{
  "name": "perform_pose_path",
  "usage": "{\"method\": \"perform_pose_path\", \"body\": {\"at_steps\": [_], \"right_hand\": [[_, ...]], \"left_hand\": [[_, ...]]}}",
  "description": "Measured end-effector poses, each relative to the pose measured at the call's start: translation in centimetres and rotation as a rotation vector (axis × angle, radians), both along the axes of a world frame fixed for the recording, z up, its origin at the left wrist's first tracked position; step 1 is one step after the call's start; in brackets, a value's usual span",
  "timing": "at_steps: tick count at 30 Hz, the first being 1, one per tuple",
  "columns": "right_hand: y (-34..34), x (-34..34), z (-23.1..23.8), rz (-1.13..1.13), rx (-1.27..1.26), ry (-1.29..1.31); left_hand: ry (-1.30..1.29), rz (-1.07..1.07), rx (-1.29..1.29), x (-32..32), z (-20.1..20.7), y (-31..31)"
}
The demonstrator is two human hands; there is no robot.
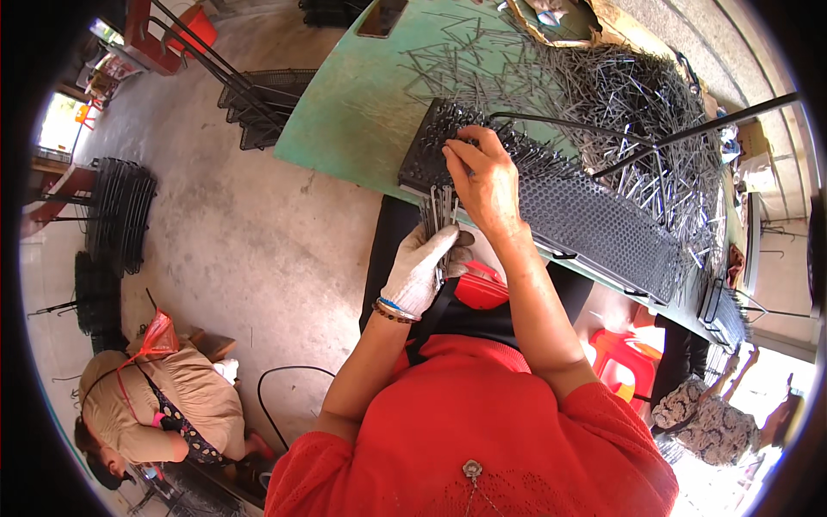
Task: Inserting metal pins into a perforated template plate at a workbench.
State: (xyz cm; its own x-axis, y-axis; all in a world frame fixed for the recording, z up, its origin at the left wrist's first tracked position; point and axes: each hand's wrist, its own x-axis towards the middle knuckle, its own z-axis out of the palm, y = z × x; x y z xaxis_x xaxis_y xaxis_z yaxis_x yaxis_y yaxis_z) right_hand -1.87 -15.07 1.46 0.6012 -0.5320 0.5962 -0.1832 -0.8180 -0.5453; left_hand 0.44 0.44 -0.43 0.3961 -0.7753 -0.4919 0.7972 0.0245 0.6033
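Note:
My left hand (419,274), in a white knit glove, is closed around an upright bundle of thin grey metal rods (443,208). My bare right hand (491,188) is just above and beyond it, thumb and fingers drawn together over the left end of a long black perforated panel (594,214). Whatever those fingertips pinch is too small to make out. Many short rods (538,152) stick up from the panel's left and far part, while the holes of its near right part show bare. The panel lies along the near edge of a green table (345,112).
A large heap of loose rods (637,112) covers the table's far right, beside torn cardboard (616,24). A black bar (698,133) crosses above the panel. Black racks (121,215) stand at left. One co-worker (164,405) bends at lower left; another (711,418) is at right.

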Motion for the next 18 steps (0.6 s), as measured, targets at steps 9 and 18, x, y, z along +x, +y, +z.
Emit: {"method": "perform_pose_path", "body": {"at_steps": [9, 18], "right_hand": [[0.4, 0.0, -0.7, -0.016, -0.072, -0.013], [1.0, -2.5, 2.7, 0.037, 0.359, 0.077]], "left_hand": [[-0.016, 0.008, 0.029, 0.0, 0.0, -0.1], [0.006, 0.054, -0.024, 0.2, -0.2, 0.1]]}}
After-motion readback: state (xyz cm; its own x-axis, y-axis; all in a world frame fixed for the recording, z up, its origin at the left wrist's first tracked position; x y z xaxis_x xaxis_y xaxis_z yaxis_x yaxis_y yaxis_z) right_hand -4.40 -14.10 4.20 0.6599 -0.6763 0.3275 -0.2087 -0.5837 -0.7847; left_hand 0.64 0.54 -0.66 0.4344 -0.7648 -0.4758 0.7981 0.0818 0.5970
